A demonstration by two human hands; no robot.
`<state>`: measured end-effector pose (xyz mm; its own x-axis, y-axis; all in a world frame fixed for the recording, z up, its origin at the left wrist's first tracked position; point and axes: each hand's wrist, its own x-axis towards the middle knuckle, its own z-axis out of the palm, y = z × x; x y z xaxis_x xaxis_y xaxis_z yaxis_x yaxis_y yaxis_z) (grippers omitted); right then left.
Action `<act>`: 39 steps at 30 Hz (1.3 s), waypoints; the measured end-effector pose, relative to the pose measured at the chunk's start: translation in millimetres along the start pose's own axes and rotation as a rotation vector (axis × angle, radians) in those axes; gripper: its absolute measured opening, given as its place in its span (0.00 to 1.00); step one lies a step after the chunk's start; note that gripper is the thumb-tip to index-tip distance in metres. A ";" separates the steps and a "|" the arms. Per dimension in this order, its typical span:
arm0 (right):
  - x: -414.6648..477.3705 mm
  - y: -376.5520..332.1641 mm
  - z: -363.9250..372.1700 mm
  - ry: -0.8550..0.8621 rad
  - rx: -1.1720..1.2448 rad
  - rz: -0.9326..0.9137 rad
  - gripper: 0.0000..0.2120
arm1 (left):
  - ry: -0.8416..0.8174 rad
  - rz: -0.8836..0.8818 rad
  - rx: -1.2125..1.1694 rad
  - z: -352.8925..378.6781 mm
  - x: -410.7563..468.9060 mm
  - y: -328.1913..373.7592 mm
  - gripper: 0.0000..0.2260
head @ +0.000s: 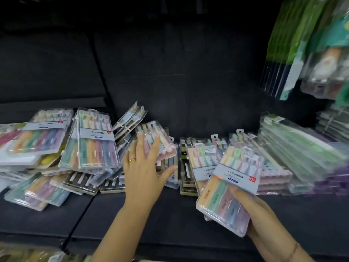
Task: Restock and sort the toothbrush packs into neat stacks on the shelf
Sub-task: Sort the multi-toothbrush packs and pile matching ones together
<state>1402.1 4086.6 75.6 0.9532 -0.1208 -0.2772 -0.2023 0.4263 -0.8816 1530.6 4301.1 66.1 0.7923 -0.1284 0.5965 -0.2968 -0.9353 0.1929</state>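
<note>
Held pack: clear plastic pack of five pastel toothbrushes, white label with a red "5" tag (229,188), tilted, brush heads pointing up and away, above the front right part of the dark shelf (151,214)
Right hand (258,210) grips this pack at its lower right end, fingers curled under it

Left hand (143,167): fingers straight and spread, thin gold ring (132,159) on one finger. The fingertips lie against a small clear pack of pastel brushes (156,140) that sits slanted on top of the middle heap. Nothing is clasped

Just behind the held pack: a matching five-brush pack with a white label (204,159), lying on a low stack. Beside that, towards the middle, a short stack of dark packs with beige edges (186,167)

Left of the shelf: a loose, untidy heap. Topmost is a large clear five-brush pack, pastel handles (94,140), leaning over others. More of the same lie askew below and in front

Far right: a tall stack of clear packs with green contents (294,148), blurred, and purple packs (330,184) under it at the near end

Upper right: hanging green-carded packs (287,44), blurred, print unreadable
</note>
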 end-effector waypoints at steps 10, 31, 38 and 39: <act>12.3 -11.4 8.9 0.015 -0.238 -0.129 0.15 | 0.383 0.142 -0.109 10.4 -9.1 3.0 0.16; 22.1 -11.1 23.9 0.266 -0.241 -0.329 0.17 | 0.446 0.561 -0.272 -0.3 -43.3 69.3 0.12; -7.8 -14.6 -1.8 0.130 -0.142 -0.203 0.13 | 0.380 0.681 -0.328 9.2 -56.0 90.1 0.12; -6.9 -16.3 -7.2 0.167 -0.124 -0.207 0.12 | 0.352 0.663 -0.297 10.6 -54.6 88.0 0.14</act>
<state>1397.2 4074.1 89.2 0.9288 -0.3444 -0.1366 -0.0433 0.2653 -0.9632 1466.8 4222.3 42.2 0.2020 -0.4678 0.8605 -0.8147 -0.5678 -0.1174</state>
